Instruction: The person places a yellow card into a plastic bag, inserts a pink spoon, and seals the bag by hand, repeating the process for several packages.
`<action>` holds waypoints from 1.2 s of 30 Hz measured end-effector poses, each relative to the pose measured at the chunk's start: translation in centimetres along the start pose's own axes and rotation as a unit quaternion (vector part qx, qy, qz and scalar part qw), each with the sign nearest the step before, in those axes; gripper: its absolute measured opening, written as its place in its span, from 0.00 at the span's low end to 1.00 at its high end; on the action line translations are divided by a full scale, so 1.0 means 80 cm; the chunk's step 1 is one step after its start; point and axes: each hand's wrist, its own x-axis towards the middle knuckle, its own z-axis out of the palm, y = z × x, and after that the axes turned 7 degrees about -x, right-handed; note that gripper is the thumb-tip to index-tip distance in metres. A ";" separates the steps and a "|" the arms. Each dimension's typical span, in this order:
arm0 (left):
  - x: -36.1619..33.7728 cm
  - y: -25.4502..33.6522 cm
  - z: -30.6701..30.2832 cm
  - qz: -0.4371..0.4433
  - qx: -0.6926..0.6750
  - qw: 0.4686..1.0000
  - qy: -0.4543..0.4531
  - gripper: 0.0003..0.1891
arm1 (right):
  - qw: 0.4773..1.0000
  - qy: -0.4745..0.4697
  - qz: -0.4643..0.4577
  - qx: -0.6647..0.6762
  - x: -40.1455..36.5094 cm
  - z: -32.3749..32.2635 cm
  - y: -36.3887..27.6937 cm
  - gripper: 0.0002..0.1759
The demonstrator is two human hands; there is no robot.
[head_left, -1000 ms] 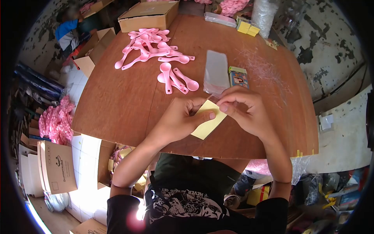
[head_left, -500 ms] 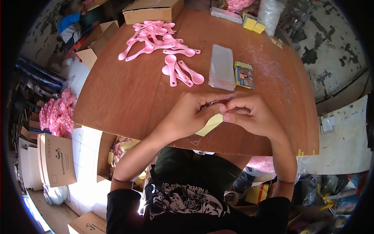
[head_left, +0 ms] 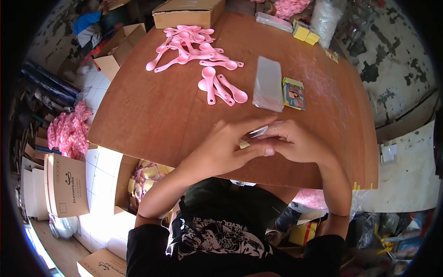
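Note:
My left hand (head_left: 230, 143) and my right hand (head_left: 302, 141) meet above the near part of the brown table (head_left: 152, 124). My left fingers close around a pale yellow card (head_left: 243, 144) and a shiny piece of clear plastic (head_left: 259, 132), mostly hidden by the hands. The curled fingers of my right hand press against the same plastic. Just beyond the hands lie a stack of clear plastic bags (head_left: 267, 85) and a stack of printed cards (head_left: 294, 94). Several pink measuring spoons (head_left: 221, 90) lie farther left, in front of a larger spoon pile (head_left: 187, 44).
A cardboard box (head_left: 187, 16) stands at the table's far edge. Yellow card stacks (head_left: 305, 33) and a plastic roll (head_left: 326, 23) are at the far right. Below the left edge is an open carton (head_left: 123, 184) of packed pieces. Another person (head_left: 87, 27) sits at far left.
The yellow card, which stuck out below my hands, is now mostly covered by them. My right hand has turned and curled over the plastic. The view has shifted slightly.

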 end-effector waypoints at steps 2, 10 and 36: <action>-0.015 0.004 -0.012 -0.049 0.045 0.998 0.013 0.24 | 0.988 0.017 0.011 0.152 0.007 -0.007 -0.004 0.12; -0.061 -0.039 -0.021 -0.190 -0.050 0.978 0.076 0.26 | 0.960 0.246 0.007 -0.133 0.125 -0.022 0.083 0.10; -0.050 -0.045 -0.024 -0.130 -0.083 0.981 0.119 0.27 | 0.909 0.405 0.012 0.104 0.096 -0.057 0.017 0.32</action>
